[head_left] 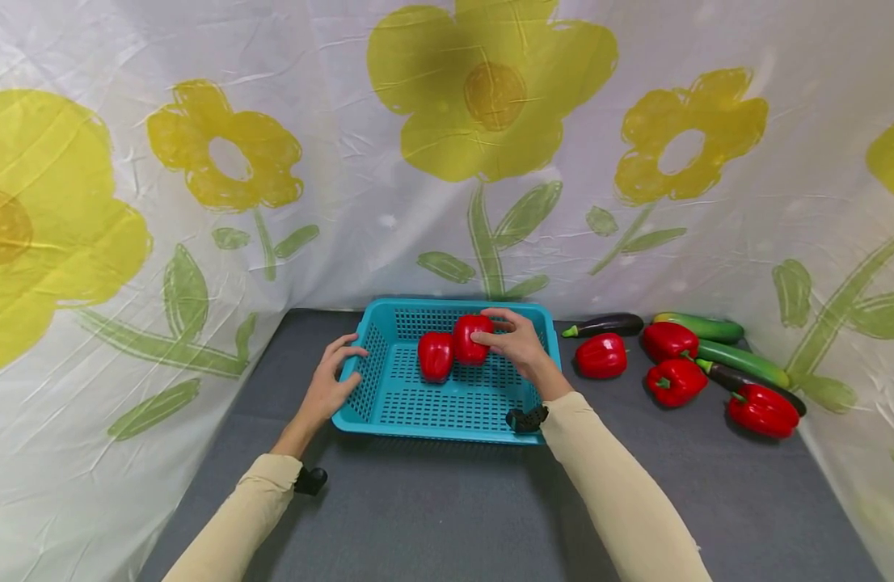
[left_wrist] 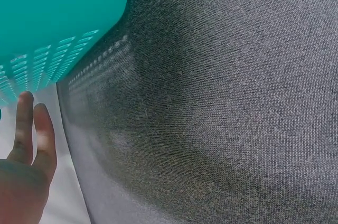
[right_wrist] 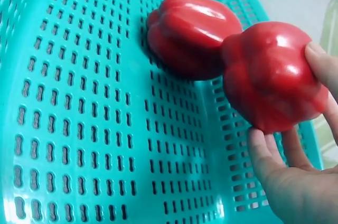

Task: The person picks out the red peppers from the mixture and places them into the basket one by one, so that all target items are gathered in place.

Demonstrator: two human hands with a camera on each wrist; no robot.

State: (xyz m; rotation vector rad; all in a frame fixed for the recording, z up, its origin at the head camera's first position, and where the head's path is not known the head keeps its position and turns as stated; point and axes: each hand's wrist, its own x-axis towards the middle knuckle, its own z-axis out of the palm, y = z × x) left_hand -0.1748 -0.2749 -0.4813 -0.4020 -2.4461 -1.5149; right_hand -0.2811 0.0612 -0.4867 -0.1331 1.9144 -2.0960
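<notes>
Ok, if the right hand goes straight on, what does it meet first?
The pepper in the right hand would likely meet the other pepper in the basket; the two may already touch.

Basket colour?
The basket is turquoise throughout what shows, rim, walls and slotted floor; best seen in the head view.

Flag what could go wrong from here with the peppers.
1. The right hand holds one red pepper with its fingertips; the glossy skin might slip.
2. It looks very close to the second pepper, so lowering it could knock that one aside.
3. The left hand is at the left rim of the blue basket without a clear grip, so a bump might shift it.
</notes>
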